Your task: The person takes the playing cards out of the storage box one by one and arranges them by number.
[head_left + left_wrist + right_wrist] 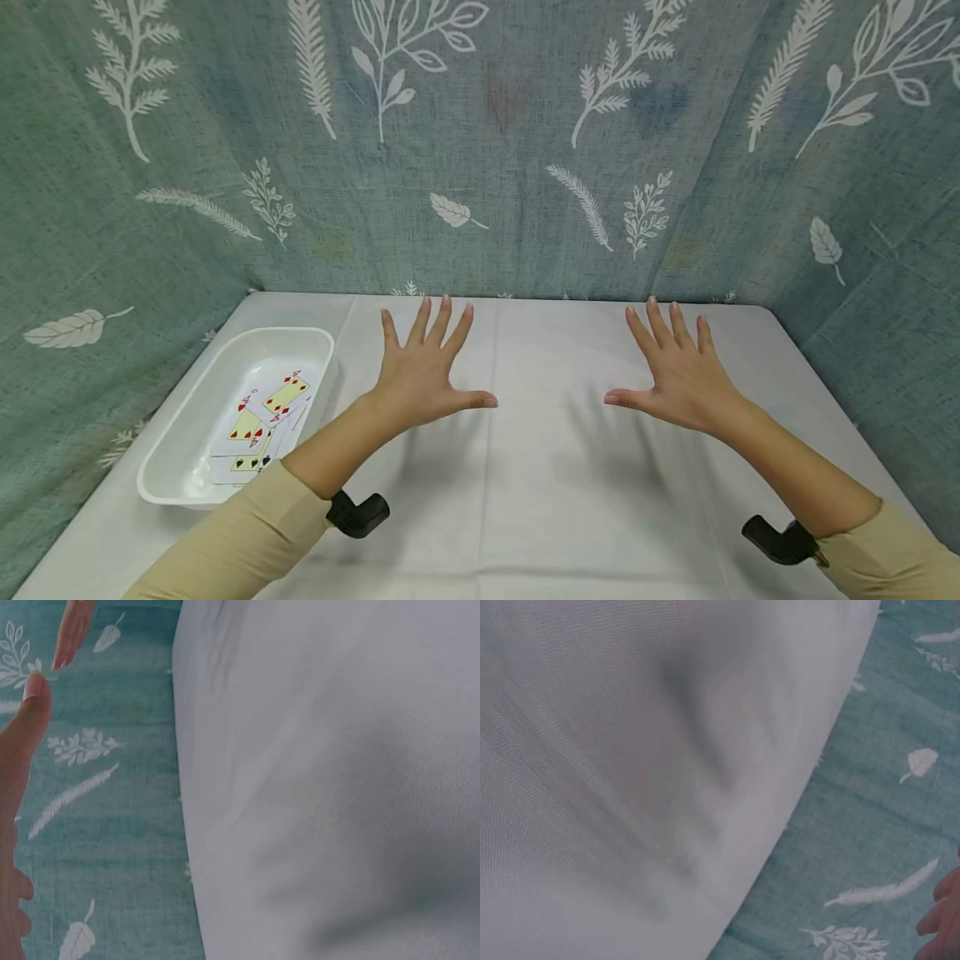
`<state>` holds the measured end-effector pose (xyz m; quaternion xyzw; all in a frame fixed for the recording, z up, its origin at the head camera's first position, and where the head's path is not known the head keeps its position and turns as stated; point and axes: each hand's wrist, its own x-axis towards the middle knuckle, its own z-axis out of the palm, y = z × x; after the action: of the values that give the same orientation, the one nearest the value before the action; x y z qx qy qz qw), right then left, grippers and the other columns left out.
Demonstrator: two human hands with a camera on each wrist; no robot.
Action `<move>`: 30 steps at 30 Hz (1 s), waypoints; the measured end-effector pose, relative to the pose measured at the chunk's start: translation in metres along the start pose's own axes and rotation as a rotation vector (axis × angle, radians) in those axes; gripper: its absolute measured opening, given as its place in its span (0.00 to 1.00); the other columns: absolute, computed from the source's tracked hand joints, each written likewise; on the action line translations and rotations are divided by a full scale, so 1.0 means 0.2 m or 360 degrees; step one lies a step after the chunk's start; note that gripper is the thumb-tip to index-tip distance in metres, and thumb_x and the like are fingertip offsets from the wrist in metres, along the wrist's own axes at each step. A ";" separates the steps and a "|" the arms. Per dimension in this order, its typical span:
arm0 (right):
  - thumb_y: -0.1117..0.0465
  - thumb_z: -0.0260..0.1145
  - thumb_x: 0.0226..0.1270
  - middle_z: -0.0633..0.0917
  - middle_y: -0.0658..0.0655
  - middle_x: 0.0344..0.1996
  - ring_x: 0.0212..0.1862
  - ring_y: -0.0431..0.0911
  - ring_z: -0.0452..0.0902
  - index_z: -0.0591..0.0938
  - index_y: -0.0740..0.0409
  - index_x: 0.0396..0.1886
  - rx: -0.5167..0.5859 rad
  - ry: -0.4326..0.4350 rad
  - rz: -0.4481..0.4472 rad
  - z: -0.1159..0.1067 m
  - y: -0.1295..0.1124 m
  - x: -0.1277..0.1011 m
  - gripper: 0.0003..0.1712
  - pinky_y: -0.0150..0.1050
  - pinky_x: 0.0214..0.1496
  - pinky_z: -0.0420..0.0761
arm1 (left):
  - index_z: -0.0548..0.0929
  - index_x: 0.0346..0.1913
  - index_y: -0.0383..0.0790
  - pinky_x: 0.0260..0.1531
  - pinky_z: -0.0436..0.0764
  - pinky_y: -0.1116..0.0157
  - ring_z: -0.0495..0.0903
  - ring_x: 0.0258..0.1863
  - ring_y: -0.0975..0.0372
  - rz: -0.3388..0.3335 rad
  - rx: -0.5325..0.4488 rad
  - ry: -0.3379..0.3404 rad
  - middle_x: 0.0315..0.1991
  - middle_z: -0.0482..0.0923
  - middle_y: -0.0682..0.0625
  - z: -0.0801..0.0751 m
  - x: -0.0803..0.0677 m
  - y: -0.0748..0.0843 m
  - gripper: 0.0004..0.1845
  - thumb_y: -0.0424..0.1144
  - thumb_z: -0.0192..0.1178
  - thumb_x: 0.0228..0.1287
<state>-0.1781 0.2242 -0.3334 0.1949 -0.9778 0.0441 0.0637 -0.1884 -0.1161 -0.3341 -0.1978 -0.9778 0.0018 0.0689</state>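
Note:
My left hand hovers over the white table with its fingers spread and nothing in it. Across from it my right hand is held up the same way, its thumb pointing toward the left one. To the left of my left hand lie several playing cards, overlapping face up inside a white plastic tray. Red and black pips show on them, and my left forearm passes close by the tray's right side. In the left wrist view the left thumb shows at the edge; the right wrist view catches a few fingertips.
The table wears a white cloth with creases, and shadows of both hands fall on it. A blue-green curtain with white leaf prints stands behind the table and along both sides. Black camera mounts sit at both wrists.

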 end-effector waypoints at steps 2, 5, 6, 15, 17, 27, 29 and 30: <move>0.24 0.57 0.52 0.39 0.66 0.74 0.73 0.67 0.32 0.40 0.53 0.76 -0.0002 0.0001 -0.0001 0.00 0.00 0.00 0.64 0.71 0.69 0.32 | 0.38 0.76 0.52 0.62 0.28 0.29 0.33 0.74 0.46 0.0000 0.0005 0.0006 0.76 0.36 0.42 0.00 0.00 0.00 0.62 0.83 0.46 0.43; 0.24 0.57 0.52 0.39 0.66 0.74 0.73 0.67 0.32 0.40 0.53 0.76 0.0001 -0.0001 0.0001 0.00 0.00 0.00 0.64 0.71 0.68 0.32 | 0.38 0.76 0.51 0.62 0.29 0.29 0.34 0.74 0.46 -0.0001 0.0006 0.0010 0.76 0.36 0.42 0.00 0.00 0.00 0.62 0.83 0.46 0.43; 0.24 0.57 0.52 0.39 0.66 0.74 0.73 0.67 0.32 0.40 0.53 0.76 0.0002 -0.0002 0.0001 0.00 0.00 0.00 0.64 0.71 0.69 0.32 | 0.39 0.76 0.51 0.62 0.29 0.29 0.34 0.74 0.46 -0.0003 0.0005 0.0013 0.76 0.36 0.42 0.00 0.00 -0.01 0.62 0.83 0.46 0.43; 0.24 0.57 0.52 0.40 0.66 0.74 0.73 0.66 0.33 0.41 0.52 0.76 -0.0005 0.0004 0.0003 0.00 -0.01 0.00 0.64 0.71 0.68 0.32 | 0.39 0.76 0.51 0.62 0.30 0.29 0.34 0.74 0.46 -0.0013 -0.0006 0.0001 0.76 0.38 0.41 0.01 -0.02 -0.01 0.62 0.83 0.46 0.43; 0.24 0.57 0.52 0.40 0.66 0.74 0.73 0.66 0.33 0.41 0.52 0.76 -0.0013 0.0004 0.0001 0.00 -0.01 0.00 0.64 0.72 0.68 0.33 | 0.39 0.76 0.51 0.62 0.30 0.29 0.34 0.74 0.46 -0.0018 -0.0005 -0.0006 0.75 0.38 0.41 0.01 -0.02 -0.02 0.62 0.83 0.46 0.43; 0.23 0.56 0.52 0.41 0.67 0.74 0.73 0.65 0.33 0.43 0.54 0.76 -0.0022 -0.0005 -0.0005 0.01 -0.03 0.04 0.64 0.70 0.69 0.32 | 0.39 0.76 0.51 0.63 0.29 0.30 0.32 0.74 0.46 -0.0045 -0.0018 -0.0011 0.75 0.37 0.41 0.05 -0.06 -0.07 0.62 0.83 0.46 0.43; 0.23 0.56 0.52 0.41 0.67 0.74 0.73 0.65 0.34 0.43 0.54 0.76 -0.0021 -0.0008 -0.0011 0.01 -0.04 0.05 0.64 0.70 0.69 0.31 | 0.38 0.76 0.51 0.63 0.30 0.30 0.32 0.74 0.46 -0.0056 -0.0013 -0.0006 0.75 0.37 0.41 0.06 -0.07 -0.08 0.62 0.83 0.46 0.43; 0.22 0.55 0.52 0.41 0.67 0.74 0.73 0.66 0.34 0.44 0.54 0.76 -0.0025 -0.0009 -0.0017 0.00 -0.04 0.05 0.64 0.70 0.69 0.32 | 0.38 0.76 0.51 0.63 0.30 0.30 0.32 0.74 0.47 -0.0061 -0.0009 -0.0004 0.75 0.37 0.42 0.06 -0.08 -0.09 0.62 0.83 0.46 0.43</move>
<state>-0.1842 0.2120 -0.3323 0.1997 -0.9772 0.0354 0.0627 -0.1834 -0.1384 -0.3479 -0.1792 -0.9815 -0.0020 0.0670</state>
